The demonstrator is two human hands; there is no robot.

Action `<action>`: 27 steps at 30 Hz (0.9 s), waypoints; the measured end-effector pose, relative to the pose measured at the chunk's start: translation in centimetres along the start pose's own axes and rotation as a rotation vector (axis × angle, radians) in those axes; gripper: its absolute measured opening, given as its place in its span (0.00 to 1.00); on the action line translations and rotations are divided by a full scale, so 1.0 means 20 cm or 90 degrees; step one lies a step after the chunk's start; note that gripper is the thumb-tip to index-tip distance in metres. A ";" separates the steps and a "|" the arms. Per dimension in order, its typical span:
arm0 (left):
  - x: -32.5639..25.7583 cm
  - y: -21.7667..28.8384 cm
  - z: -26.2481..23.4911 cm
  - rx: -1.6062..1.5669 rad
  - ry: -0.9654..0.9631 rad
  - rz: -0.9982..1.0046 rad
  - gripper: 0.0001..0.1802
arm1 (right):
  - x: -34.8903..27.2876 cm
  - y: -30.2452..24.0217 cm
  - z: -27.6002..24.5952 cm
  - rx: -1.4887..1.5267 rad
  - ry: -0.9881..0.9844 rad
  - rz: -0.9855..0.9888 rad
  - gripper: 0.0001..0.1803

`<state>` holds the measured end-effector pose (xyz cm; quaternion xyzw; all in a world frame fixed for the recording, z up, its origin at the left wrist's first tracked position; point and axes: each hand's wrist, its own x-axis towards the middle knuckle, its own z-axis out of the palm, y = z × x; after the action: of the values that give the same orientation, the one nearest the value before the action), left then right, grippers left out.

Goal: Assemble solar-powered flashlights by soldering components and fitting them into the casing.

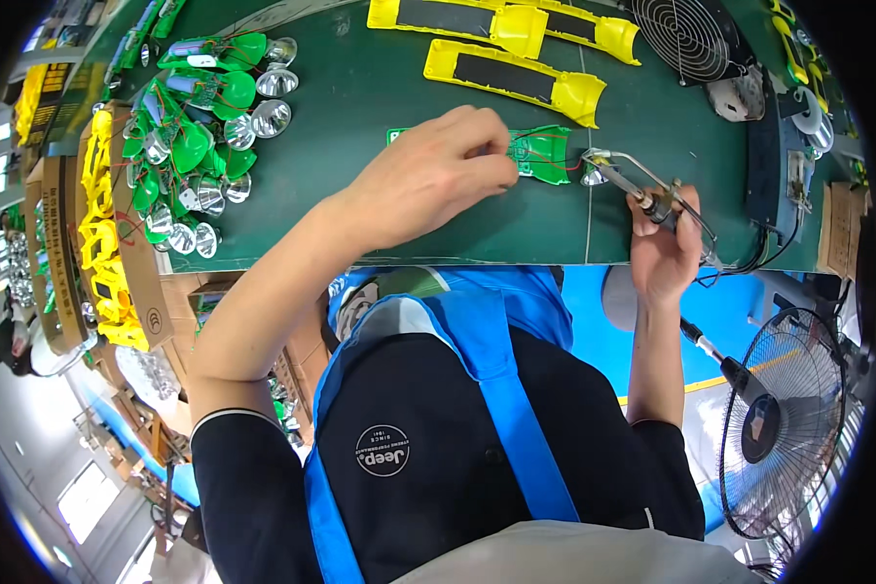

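A green plastic lamp housing (543, 154) lies flat on the bench, with thin red wires running from its right end to a small silver reflector cup (594, 177). My left hand (448, 173) is curled over the housing's middle and grips it; the fingertips are partly hidden. In my right hand (667, 243) I hold a soldering iron (652, 202) with a thin curved metal solder-feed tube. Its tip points left and meets the area of the reflector cup; whether it touches is too small to tell.
Green housings wired to silver reflectors (204, 146) are heaped at the left, beside a cardboard box (141, 263) with yellow parts. Yellow shells (516, 83) lie at the back. A round fan grille (681, 39) and a dark soldering unit (779, 175) stand right; a floor fan (784, 423) is below.
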<state>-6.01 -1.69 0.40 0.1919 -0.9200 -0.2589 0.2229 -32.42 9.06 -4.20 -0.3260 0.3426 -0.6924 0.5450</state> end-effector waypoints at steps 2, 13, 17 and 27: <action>0.02 -0.03 0.03 -0.035 0.037 0.001 0.09 | 0.02 -0.01 0.03 -0.024 0.009 0.017 0.12; 0.01 -0.02 0.11 -0.130 0.211 -0.156 0.09 | 0.02 -0.02 0.12 -0.295 0.047 0.025 0.12; 0.03 0.05 0.08 -0.005 0.153 -0.181 0.08 | 0.02 -0.03 0.15 -0.334 0.030 0.055 0.11; 0.09 0.08 0.04 0.035 0.053 -0.273 0.06 | 0.02 -0.03 0.17 -0.370 0.032 0.094 0.11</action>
<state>-8.32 -0.99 1.19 0.3997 -0.8549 -0.2671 0.1952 -30.04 8.34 -1.76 -0.4253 0.5628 -0.5314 0.4692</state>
